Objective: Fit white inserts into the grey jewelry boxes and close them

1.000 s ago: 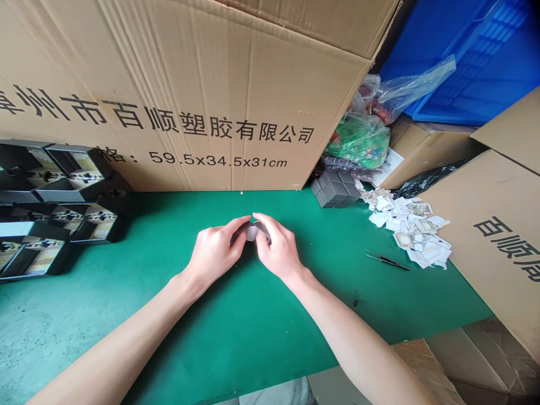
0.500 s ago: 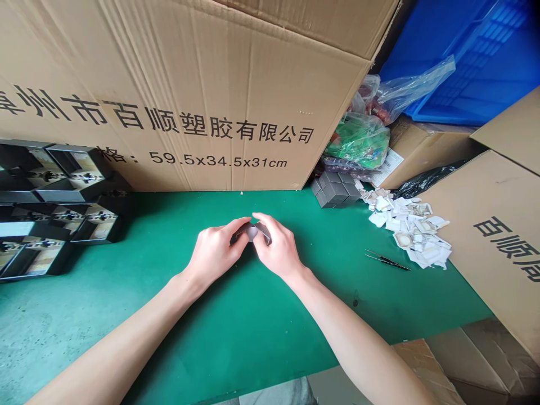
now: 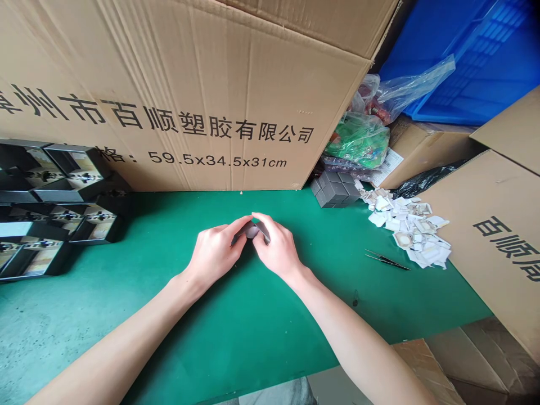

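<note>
Both hands meet over the green mat [image 3: 253,304], holding a small dark grey block-like piece [image 3: 253,229] between their fingertips. A pale, shiny face shows at its middle, and the fingers hide most of it. My left hand [image 3: 215,253] grips it from the left side. My right hand [image 3: 276,248] holds its right side, with the fingers curled over the top. Its exact shape is hidden.
A stack of grey cubes [image 3: 336,190] stands at the mat's far edge, beside white paper scraps [image 3: 407,228] and black-handled tweezers [image 3: 387,260]. Black open trays [image 3: 54,208] sit at left. Large cardboard boxes [image 3: 177,95] rise behind the mat.
The hands have drawn slightly closer and the grey piece has tilted a little, with less of its pale face showing. The objects around them have not moved.
</note>
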Available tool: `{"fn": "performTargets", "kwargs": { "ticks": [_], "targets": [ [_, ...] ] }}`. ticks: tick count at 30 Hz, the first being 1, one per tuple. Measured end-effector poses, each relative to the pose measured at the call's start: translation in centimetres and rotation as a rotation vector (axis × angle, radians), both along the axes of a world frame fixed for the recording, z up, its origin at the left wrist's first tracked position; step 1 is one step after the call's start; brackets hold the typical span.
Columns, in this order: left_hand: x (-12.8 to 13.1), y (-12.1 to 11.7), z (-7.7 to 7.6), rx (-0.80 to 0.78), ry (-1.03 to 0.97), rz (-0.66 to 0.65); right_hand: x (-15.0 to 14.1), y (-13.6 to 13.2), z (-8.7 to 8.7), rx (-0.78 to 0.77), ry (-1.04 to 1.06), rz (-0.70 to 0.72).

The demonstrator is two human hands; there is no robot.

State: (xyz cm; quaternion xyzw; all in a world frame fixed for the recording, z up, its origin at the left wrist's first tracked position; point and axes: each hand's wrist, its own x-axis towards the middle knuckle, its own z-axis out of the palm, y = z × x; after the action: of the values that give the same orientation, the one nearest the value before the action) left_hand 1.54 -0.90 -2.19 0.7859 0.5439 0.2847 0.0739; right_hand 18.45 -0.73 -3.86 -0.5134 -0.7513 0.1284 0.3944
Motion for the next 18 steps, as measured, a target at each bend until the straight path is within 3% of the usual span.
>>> {"fn": "performTargets", "kwargs": {
  "ticks": [18],
  "targets": [
    [0.08, -0.15, 0.36, -0.046, -0.045, -0.028, -0.03, 0.11, 0.19, -0.041, -0.036, 0.004]
  ]
}}
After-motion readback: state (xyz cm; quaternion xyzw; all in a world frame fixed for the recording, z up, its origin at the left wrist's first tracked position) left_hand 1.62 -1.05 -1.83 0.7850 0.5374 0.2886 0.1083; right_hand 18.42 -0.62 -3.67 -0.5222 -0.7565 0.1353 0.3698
